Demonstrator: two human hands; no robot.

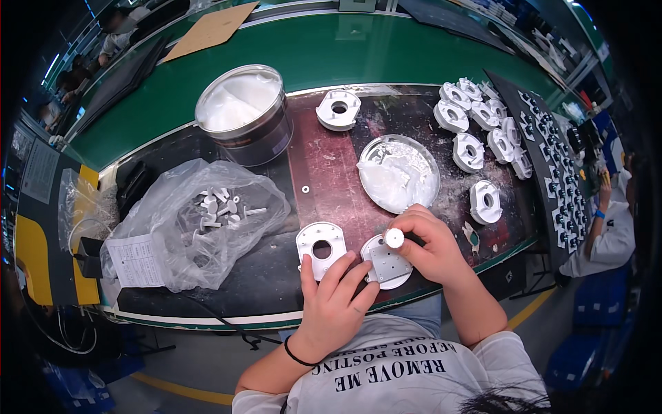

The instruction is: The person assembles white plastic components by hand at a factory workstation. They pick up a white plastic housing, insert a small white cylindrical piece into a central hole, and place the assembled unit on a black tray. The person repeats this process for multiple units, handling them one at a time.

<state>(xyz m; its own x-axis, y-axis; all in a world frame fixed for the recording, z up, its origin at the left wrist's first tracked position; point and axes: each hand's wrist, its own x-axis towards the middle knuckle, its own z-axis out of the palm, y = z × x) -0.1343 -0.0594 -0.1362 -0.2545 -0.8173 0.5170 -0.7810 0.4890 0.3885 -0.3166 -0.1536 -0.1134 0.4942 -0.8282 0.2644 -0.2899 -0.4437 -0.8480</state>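
Observation:
My right hand is closed, thumb and fingers pinching a small white round-headed plastic part. Below that lies a white housing with a grey plate on its face, close to the table's front edge. My left hand has its fingers spread, some at a white housing with a round central hole, others reaching the edge of the plated piece. Behind my right hand, a round metal dish holds whitish, grease-like material. An opened clear plastic bag on the left contains several loose white stemmed parts.
A metal bucket with white material stands at the back left. Another white housing lies behind the dish; several more cluster at the right. Beside them, a dark board carries rows of small parts. Beyond runs a green surface. A co-worker is at right.

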